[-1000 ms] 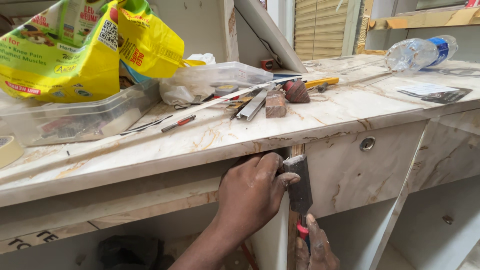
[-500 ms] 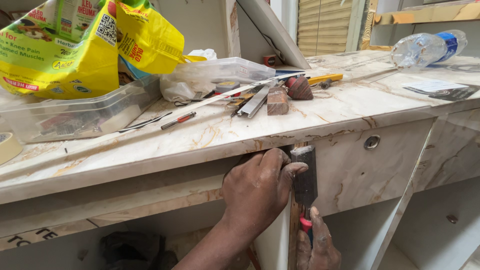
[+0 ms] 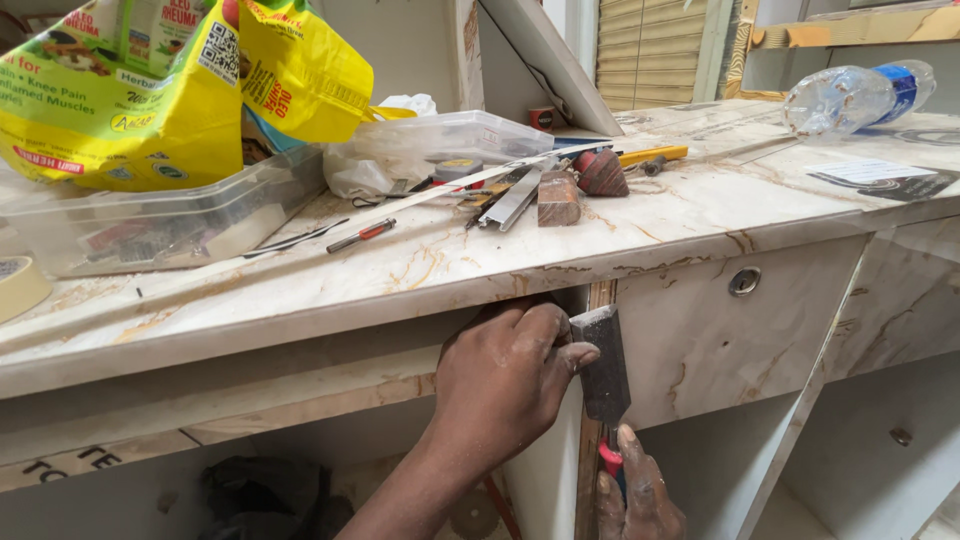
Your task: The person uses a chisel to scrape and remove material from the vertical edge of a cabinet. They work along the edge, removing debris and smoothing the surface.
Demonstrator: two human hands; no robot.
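The left hand (image 3: 500, 385) grips the chisel (image 3: 603, 362) blade against the panel edge (image 3: 598, 300) under the surface (image 3: 620, 225), while the right hand (image 3: 635, 495) closes on its red handle below. On the surface, a clear tub (image 3: 170, 215) holds a yellow bag (image 3: 130, 90) and small hardware.

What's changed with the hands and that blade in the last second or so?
Little has changed. The left hand keeps steadying the chisel blade against the wooden edge strip under the counter, while the right hand stays on its red handle. The blade sits slightly lower against the strip. The tools on top stayed put.
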